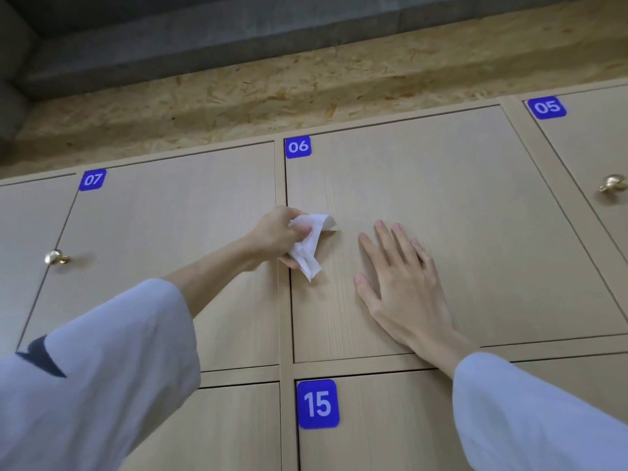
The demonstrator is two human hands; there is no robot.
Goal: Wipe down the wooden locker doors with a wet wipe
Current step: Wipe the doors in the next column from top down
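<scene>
At the far left, a sliver of an unnumbered door shows beside door 07 [170, 239], a pale wooden panel with a blue number tag at its top left corner and a round brass knob [54, 257] near its left edge. A loose light sleeve [102, 368] with a dark mark crosses the lower part of this door and covers much of the door under it.

The left hand [277, 237] reaches up over the upright frame strip between doors 07 and 06, its fingers curled round a crumpled white wet wipe [311, 248]. The wipe lies against the left edge of door 06 [475, 215], one end pointing up and to the right, the other hanging down below the fingers.

Just right of the wipe, apart from it, the right hand [401, 283] lies flat on door 06 with fingers straight and slightly spread, thumb out to the left. Its forearm crosses the frame rail beneath, and its sleeve hides part of door 15 [390, 419].

At the far right, door 05 [591, 147] carries a second brass knob [613, 185].

Four blue number tags can be read: 07, 06, 05 and 15. Two knobs are in view. All doors are closed, so nothing inside them can be seen. Above the top row runs a band of chipboard [306, 90], with grey concrete over it.
</scene>
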